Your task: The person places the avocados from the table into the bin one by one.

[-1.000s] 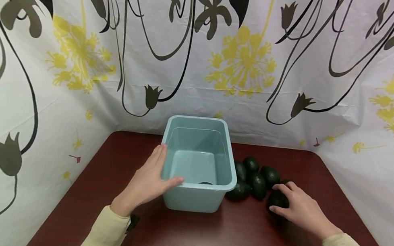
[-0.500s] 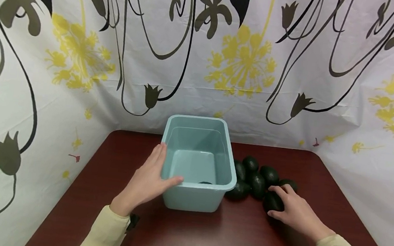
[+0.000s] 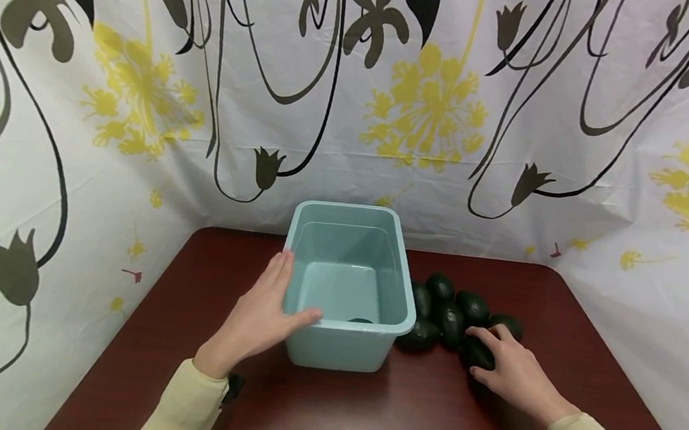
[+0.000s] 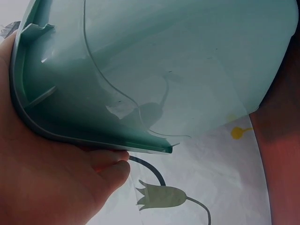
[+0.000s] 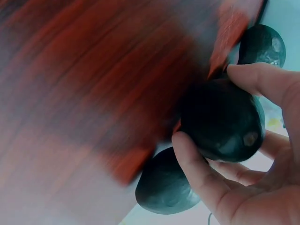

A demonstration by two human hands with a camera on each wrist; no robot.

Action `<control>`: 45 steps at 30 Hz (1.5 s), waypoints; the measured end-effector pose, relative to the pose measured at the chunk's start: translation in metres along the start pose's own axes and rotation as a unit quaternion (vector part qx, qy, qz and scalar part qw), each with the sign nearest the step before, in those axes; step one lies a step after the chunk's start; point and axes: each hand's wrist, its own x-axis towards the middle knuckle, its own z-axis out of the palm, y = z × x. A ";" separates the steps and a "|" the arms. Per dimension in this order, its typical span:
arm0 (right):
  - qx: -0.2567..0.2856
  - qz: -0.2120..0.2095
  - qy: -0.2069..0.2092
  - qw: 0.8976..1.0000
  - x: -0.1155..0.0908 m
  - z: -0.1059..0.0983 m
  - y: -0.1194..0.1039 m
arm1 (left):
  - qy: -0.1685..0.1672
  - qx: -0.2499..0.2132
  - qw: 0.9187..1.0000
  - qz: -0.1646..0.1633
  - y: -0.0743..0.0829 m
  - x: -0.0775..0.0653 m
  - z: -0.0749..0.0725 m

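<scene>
A pale blue-green plastic bin (image 3: 338, 350) stands on the table. My left hand (image 3: 258, 315) rests on its near left corner, fingers straight along the left rim and thumb on the front rim. In the left wrist view that hand (image 4: 51, 173) touches the bin's lipped edge (image 4: 108, 146). To the right of the bin, my right hand (image 3: 518, 373) grips a dark green avocado (image 3: 477, 353) between thumb and curled fingers. The right wrist view shows this avocado (image 5: 220, 122) within the fingers. Several more avocados (image 3: 450, 324) lie clustered between it and the bin; another avocado (image 3: 506, 325) sits just behind the hand.
Inside the bin, a dark shape (image 3: 361, 320) shows partly above the front rim; the rest is hidden. The reddish-brown table (image 3: 397, 427) has rounded far corners. A patterned white cloth (image 3: 341, 129) hangs directly behind it and along the sides.
My right hand has shifted slightly left with the avocado, towards the cluster, uncovering the avocado behind it. The left hand and the bin have stayed in place.
</scene>
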 end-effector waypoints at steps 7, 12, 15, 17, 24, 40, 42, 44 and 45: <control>-0.008 -0.011 0.043 0.999 0.000 -0.001 0.002 | 0.003 0.000 1.000 0.000 0.000 0.000 0.000; -0.001 -0.021 0.065 0.998 0.000 -0.006 0.001 | 0.006 -0.002 1.000 0.001 0.001 0.000 0.000; 0.001 -0.022 0.068 0.997 0.000 -0.008 0.000 | 0.003 -0.002 1.000 -0.002 0.000 0.000 0.000; 0.005 -0.022 0.068 0.997 0.000 -0.009 -0.001 | 0.002 -0.001 1.000 -0.003 0.000 0.001 0.000; 0.013 -0.023 0.078 0.997 0.000 -0.014 -0.003 | 0.001 -0.002 1.000 -0.004 0.000 0.000 0.001; 0.034 -0.027 0.120 0.992 0.008 -0.027 -0.007 | -0.007 0.010 1.000 -0.007 0.000 0.001 -0.001; 0.034 -0.029 0.126 0.991 0.010 -0.029 -0.008 | -0.009 0.013 1.000 -0.008 0.000 0.001 -0.001; 0.036 -0.033 0.133 0.990 0.011 -0.030 -0.009 | -0.011 0.014 1.000 -0.009 0.001 0.001 -0.001; 0.037 -0.036 0.136 0.989 0.012 -0.031 -0.009 | -0.011 0.014 1.000 -0.009 0.001 0.001 -0.001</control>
